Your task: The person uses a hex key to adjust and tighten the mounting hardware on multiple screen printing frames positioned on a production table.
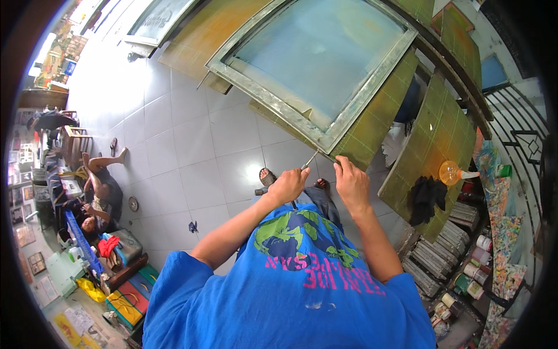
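A screen-printing frame (361, 103) with a pale wooden border and a bluish mesh lies over a stained yellow-green board, one corner pointing toward me. My left hand (289, 186) is wrapped round a screwdriver-like tool (310, 159); its thin metal shaft reaches up to that corner, and a dark end shows below the fist. Close to the same corner on the other side, my right hand (352, 185) has its fingers bent together at the edge. Whatever they pinch, if anything, is too small to make out.
At the right, another stained board (427, 151) carries a black cloth (428, 200) and an orange-and-clear bottle (450, 173). Below it are stacked grey bars (440, 253) and several paint jars (474, 270). A person (104, 186) sits at the left beyond the tiled floor (197, 174).
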`<state>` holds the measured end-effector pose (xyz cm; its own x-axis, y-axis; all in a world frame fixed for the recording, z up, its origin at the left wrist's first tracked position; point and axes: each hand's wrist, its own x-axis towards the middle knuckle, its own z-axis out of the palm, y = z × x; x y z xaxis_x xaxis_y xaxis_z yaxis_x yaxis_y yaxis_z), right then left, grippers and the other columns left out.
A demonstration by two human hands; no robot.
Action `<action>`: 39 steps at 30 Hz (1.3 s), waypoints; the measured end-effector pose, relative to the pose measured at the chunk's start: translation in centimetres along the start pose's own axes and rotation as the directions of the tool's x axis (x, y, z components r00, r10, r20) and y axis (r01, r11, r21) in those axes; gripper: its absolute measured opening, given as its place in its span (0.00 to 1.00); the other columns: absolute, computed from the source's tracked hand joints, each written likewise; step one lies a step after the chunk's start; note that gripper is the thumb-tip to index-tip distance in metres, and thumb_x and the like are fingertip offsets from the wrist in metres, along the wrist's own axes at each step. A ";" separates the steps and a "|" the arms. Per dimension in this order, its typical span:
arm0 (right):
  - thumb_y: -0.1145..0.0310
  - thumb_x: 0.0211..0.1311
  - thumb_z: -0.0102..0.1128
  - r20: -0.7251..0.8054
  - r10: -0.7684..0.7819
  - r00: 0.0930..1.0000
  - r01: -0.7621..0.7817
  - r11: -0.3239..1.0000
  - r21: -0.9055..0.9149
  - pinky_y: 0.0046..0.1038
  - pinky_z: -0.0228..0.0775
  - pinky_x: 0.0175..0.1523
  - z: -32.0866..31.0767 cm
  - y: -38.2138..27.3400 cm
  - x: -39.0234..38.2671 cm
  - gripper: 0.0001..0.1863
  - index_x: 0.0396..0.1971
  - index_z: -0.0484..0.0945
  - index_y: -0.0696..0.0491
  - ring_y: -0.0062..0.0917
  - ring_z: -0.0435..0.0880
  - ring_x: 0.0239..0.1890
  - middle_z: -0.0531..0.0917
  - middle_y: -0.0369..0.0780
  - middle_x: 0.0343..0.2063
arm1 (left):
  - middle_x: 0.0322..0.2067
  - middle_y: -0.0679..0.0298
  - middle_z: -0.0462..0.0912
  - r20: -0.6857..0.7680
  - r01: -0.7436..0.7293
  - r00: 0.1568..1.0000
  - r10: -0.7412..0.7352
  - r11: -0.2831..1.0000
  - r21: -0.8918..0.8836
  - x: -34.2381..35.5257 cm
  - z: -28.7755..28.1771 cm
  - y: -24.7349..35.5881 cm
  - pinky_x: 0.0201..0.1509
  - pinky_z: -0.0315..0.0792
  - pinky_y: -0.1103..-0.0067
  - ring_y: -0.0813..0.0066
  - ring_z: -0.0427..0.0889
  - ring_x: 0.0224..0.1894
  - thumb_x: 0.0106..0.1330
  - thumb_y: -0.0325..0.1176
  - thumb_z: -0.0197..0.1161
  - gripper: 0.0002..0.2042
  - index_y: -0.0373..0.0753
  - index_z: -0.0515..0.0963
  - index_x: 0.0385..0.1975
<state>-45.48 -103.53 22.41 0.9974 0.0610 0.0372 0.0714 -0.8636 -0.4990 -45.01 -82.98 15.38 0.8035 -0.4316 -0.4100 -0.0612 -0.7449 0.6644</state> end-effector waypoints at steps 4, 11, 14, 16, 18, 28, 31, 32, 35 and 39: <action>0.65 0.71 0.53 0.149 -0.013 0.989 0.044 0.978 -0.202 0.44 0.75 0.35 -0.7 -1.1 1.3 0.07 0.42 0.76 0.52 0.46 0.85 0.32 0.86 0.46 0.30 | 0.25 0.60 0.78 0.422 0.387 0.897 -0.130 0.694 -0.608 1.2 -1.7 -1.2 0.38 0.77 0.71 0.65 0.81 0.29 0.77 0.56 0.48 0.26 0.34 0.75 0.35; 0.66 0.71 0.54 0.135 -0.026 0.990 0.061 0.962 -0.265 0.45 0.75 0.32 -0.5 -2.5 1.5 0.06 0.40 0.75 0.51 0.45 0.85 0.29 0.85 0.44 0.27 | 0.38 0.54 0.82 0.794 0.721 0.586 0.162 0.344 -0.602 1.7 -4.9 -2.0 0.41 0.77 0.67 0.68 0.82 0.45 0.74 0.65 0.42 0.32 0.35 0.72 0.43; 0.68 0.69 0.54 0.180 -0.077 0.981 0.132 0.939 -0.318 0.43 0.78 0.33 -0.6 -3.1 2.1 0.05 0.38 0.73 0.52 0.44 0.86 0.30 0.84 0.44 0.26 | 0.31 0.57 0.79 0.780 0.635 0.576 0.246 0.466 -0.616 2.6 -4.2 -2.9 0.37 0.75 0.71 0.70 0.79 0.35 0.74 0.67 0.37 0.34 0.36 0.72 0.36; 0.69 0.68 0.55 0.207 -0.105 0.973 0.174 0.920 -0.352 0.41 0.79 0.32 -0.4 -3.7 2.6 0.05 0.40 0.73 0.52 0.43 0.86 0.29 0.84 0.44 0.28 | 0.24 0.62 0.74 0.731 0.514 0.638 0.242 0.572 -0.639 3.5 -2.2 -4.3 0.34 0.72 0.74 0.73 0.74 0.26 0.74 0.67 0.34 0.35 0.38 0.71 0.30; 0.69 0.68 0.57 0.201 -0.102 0.974 0.172 0.914 -0.367 0.40 0.78 0.31 0.3 -4.1 3.1 0.10 0.47 0.75 0.50 0.43 0.86 0.28 0.84 0.43 0.32 | 0.20 0.66 0.67 0.659 0.421 0.695 0.287 0.580 -0.697 3.3 -1.5 -4.7 0.32 0.70 0.75 0.76 0.66 0.20 0.74 0.68 0.32 0.34 0.40 0.69 0.27; 0.82 0.62 0.59 -0.103 -0.537 0.837 0.540 0.842 0.000 0.30 0.81 0.38 0.3 -1.4 5.9 0.23 0.57 0.74 0.51 0.31 0.86 0.30 0.78 0.42 0.52 | 0.12 0.73 0.52 0.482 0.532 0.738 0.472 0.031 -0.846 2.3 1.3 -4.0 0.28 0.59 0.77 0.80 0.49 0.15 0.75 0.67 0.29 0.30 0.45 0.59 0.25; 0.78 0.67 0.57 -0.248 -0.380 0.891 0.443 0.846 0.297 0.25 0.77 0.37 0.7 -3.0 7.0 0.17 0.55 0.75 0.54 0.25 0.83 0.29 0.79 0.40 0.44 | 0.13 0.73 0.52 0.492 0.551 0.739 0.460 0.008 -0.834 2.2 1.3 -4.1 0.28 0.58 0.77 0.80 0.48 0.15 0.75 0.67 0.30 0.29 0.46 0.58 0.24; 0.74 0.70 0.55 -0.227 -0.272 0.935 0.350 0.809 0.473 0.23 0.74 0.34 1.3 -3.1 6.5 0.14 0.54 0.76 0.56 0.23 0.80 0.26 0.80 0.39 0.38 | 0.13 0.73 0.52 0.501 0.559 0.737 0.454 0.008 -0.829 2.2 1.2 -4.1 0.28 0.58 0.77 0.80 0.48 0.15 0.76 0.66 0.30 0.29 0.46 0.57 0.24; 0.62 0.77 0.47 -0.063 -0.129 0.990 0.125 0.555 0.823 0.22 0.62 0.27 2.3 -1.8 6.1 0.16 0.47 0.78 0.59 0.16 0.69 0.20 0.73 0.34 0.22 | 0.13 0.73 0.51 0.527 0.559 0.764 0.373 0.028 -0.829 1.8 0.8 -3.8 0.26 0.56 0.77 0.80 0.47 0.15 0.76 0.65 0.32 0.28 0.47 0.56 0.23; 0.48 0.80 0.32 -0.064 -0.163 0.985 0.134 0.472 0.871 0.22 0.43 0.24 3.2 -0.9 6.0 0.34 0.32 0.81 0.61 0.12 0.55 0.17 0.59 0.27 0.12 | 0.14 0.74 0.49 0.559 0.577 0.759 0.334 0.053 -0.815 1.5 -0.1 -3.2 0.23 0.52 0.77 0.79 0.45 0.16 0.76 0.65 0.34 0.28 0.48 0.55 0.23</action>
<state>-39.51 -100.81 20.32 0.9703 0.1690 0.1729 0.1691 0.0368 -0.9849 -43.51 -81.21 12.71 0.2581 -0.8608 -0.4387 0.9430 0.1258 0.3080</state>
